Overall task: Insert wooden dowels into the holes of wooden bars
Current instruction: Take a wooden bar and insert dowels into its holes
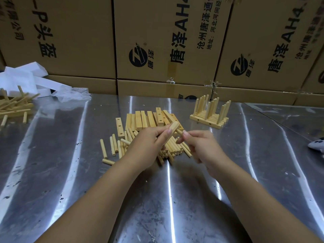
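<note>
Two hands: left hand (147, 146), right hand (201, 148). One held bar (173, 129), one held dowel (178, 131). About ten loose bars (140, 120). Two dowel heaps: near heap (172, 149), far-left heap (14, 106).

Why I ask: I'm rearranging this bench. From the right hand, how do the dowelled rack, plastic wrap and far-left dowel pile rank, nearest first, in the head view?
1. Rack: just beyond the right hand, slightly to its right.
2. Plastic wrap: far back on the left.
3. Dowel pile: at the far left edge, farthest.
</note>
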